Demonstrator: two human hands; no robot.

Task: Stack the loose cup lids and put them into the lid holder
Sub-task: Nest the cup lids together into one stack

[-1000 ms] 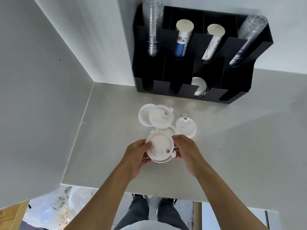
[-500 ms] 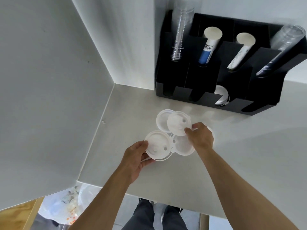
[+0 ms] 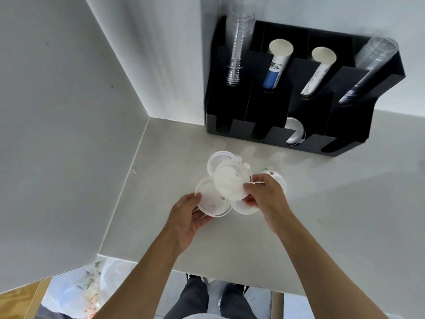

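My left hand (image 3: 187, 217) grips a small stack of white cup lids (image 3: 210, 200) just above the table. A single white lid (image 3: 230, 180) is pinched in my right hand (image 3: 264, 194), tilted and overlapping the stack's upper right edge. More loose lids lie on the table: one behind (image 3: 215, 158), one under my right hand (image 3: 243, 207) and one to the right (image 3: 274, 177), partly hidden. The black lid holder (image 3: 273, 137) stands against the back wall, with a few white lids (image 3: 294, 132) in its third front slot.
The holder's upper slots carry stacks of clear cups (image 3: 239, 42) and paper cups (image 3: 279, 58). White walls close the left side and back. The table's front edge (image 3: 161, 264) runs near my body, with a plastic bag (image 3: 92, 286) on the floor below left.
My right hand left the stack, reached back to the loose lids, picked one up and brought it toward the stack in my left hand. The view shifted left.
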